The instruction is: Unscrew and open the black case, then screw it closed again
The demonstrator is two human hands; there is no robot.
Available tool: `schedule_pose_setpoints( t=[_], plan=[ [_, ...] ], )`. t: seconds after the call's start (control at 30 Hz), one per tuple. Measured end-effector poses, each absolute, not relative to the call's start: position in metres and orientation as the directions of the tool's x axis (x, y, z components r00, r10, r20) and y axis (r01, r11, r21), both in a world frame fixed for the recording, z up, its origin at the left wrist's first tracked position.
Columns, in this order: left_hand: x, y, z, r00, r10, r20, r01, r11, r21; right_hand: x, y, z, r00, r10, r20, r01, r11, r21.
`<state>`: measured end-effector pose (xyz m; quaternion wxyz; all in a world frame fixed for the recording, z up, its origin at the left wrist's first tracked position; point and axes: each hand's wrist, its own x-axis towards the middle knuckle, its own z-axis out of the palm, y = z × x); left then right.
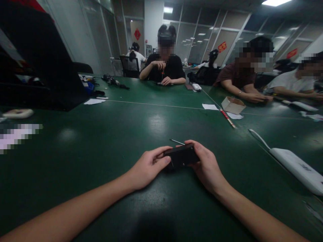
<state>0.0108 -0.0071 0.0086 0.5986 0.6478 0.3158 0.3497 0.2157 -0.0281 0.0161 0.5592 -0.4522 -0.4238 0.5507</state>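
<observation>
Both my hands grip a small black rectangular box [183, 157] just above the green table, near the middle of the view. My left hand [148, 168] closes on its left end, thumb resting on the face turned to me. On the right end, my right hand [208, 164] is wrapped round it, thumb along the top edge. Small screw-like spots show on the box's face. A thin metal shaft [177, 142], like a screwdriver blade, sticks out to the left behind the box by my right fingers; its other end is hidden.
A white power strip [297, 168] with a cable lies at right. Beyond it stand an open cardboard box [232, 105] and a red stick [227, 118]. A large black panel [42, 60] rises at left. Several people sit around the green table [101, 134]; one opposite holds a screwdriver [163, 72].
</observation>
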Motion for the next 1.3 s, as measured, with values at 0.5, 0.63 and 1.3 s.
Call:
schedule_pose_setpoints(
  t=[0.5, 0.63, 1.3],
  plan=[
    [0.013, -0.003, 0.001, 0.373, 0.924, 0.082, -0.026, -0.077, 0.997, 0.217, -0.025, 0.013, -0.113, 0.991, -0.067, 0.007, -0.066, -0.998],
    [0.011, -0.009, 0.006, 0.343, 0.934, 0.104, 0.080, -0.140, 0.987, 0.216, -0.027, 0.012, -0.170, 0.981, -0.093, 0.044, -0.087, -0.995],
    [0.009, -0.008, 0.013, 0.295, 0.939, 0.179, 0.077, -0.210, 0.975, 0.214, -0.032, 0.018, -0.252, 0.952, -0.174, 0.037, -0.170, -0.985]
  ],
)
